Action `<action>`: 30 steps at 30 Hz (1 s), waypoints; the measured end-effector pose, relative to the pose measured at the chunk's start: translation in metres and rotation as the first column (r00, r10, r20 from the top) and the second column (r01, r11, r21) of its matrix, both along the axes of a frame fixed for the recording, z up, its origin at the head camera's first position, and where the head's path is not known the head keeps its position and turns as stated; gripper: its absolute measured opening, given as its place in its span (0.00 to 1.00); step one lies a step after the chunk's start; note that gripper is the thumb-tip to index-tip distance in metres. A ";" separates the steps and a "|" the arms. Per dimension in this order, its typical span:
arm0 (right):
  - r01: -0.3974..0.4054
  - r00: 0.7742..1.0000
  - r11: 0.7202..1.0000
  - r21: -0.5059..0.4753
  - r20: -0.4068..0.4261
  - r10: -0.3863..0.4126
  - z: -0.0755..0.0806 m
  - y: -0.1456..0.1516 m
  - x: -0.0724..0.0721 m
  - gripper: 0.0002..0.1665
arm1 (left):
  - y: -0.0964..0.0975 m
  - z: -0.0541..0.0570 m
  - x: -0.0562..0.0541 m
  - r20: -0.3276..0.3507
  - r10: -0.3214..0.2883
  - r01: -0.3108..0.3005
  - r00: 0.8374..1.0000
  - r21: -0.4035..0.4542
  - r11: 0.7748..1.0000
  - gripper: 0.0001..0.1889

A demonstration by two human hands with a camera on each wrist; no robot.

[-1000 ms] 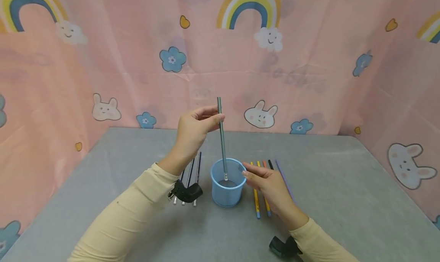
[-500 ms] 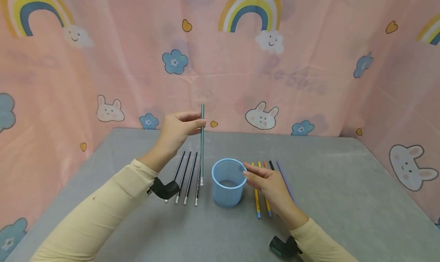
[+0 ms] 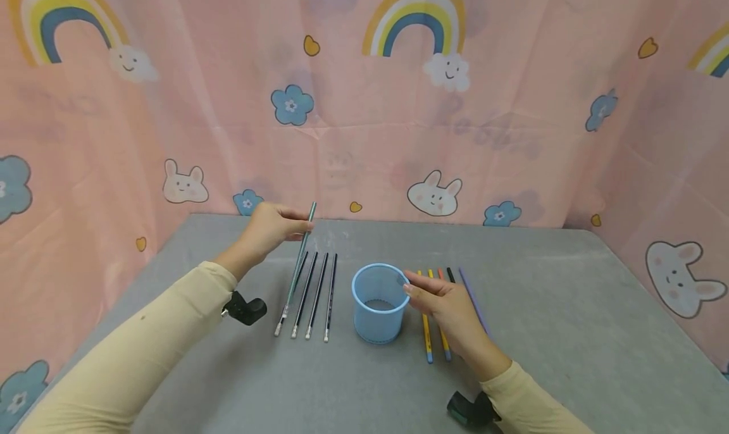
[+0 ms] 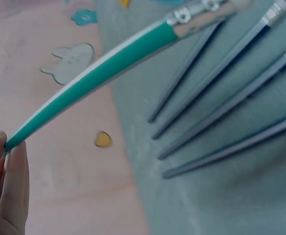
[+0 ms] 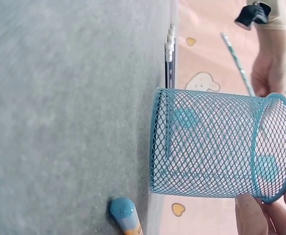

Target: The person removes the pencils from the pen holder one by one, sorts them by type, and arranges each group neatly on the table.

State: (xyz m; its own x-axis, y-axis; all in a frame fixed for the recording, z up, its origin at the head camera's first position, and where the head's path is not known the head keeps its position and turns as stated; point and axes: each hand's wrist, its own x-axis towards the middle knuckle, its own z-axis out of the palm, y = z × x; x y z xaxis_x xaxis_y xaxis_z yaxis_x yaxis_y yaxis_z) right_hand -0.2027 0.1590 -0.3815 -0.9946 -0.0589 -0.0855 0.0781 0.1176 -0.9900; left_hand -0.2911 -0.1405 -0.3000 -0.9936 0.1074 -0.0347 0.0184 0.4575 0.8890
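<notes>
My left hand (image 3: 266, 231) pinches a green pencil (image 3: 302, 249) near its upper end. The pencil slants with its eraser end down, overlapping the leftmost of several dark pencils (image 3: 304, 298) in the head view. Seen from the left wrist, the green pencil (image 4: 99, 73) runs from thumb and fingertips to a metal ferrule and a pale eraser. A light blue mesh pencil cup (image 3: 378, 325) stands upright on the table, and my right hand (image 3: 450, 310) grips its rim on the right side. Through the mesh in the right wrist view, the cup (image 5: 206, 142) holds no pencils.
Right of the cup lie yellow pencils (image 3: 427, 342), a purple pencil (image 3: 474, 301), and orange and black ones partly hidden by my right hand. A pink patterned curtain (image 3: 353, 136) hangs behind the grey table (image 3: 569, 333).
The green pencil has moved left, from above the cup's opening to over the dark pencils, and now sits lower and more tilted. The right hand and the cup stay put.
</notes>
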 end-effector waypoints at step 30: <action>0.016 1.000 1.000 -0.015 0.006 -0.016 0.000 -0.002 0.001 0.25 | -0.037 -0.072 -0.029 0.158 0.074 -0.042 0.985 -0.193 0.980 0.16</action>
State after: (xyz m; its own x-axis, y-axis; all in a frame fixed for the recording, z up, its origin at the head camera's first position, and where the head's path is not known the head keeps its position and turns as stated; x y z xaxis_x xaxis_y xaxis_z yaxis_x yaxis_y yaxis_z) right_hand -0.2021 0.1571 -0.3813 -0.9949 -0.0446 -0.0907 0.0858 0.1013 -0.9911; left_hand -0.3196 -0.1770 -0.3718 -0.9770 0.0257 -0.2118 -0.1519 0.6131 0.7753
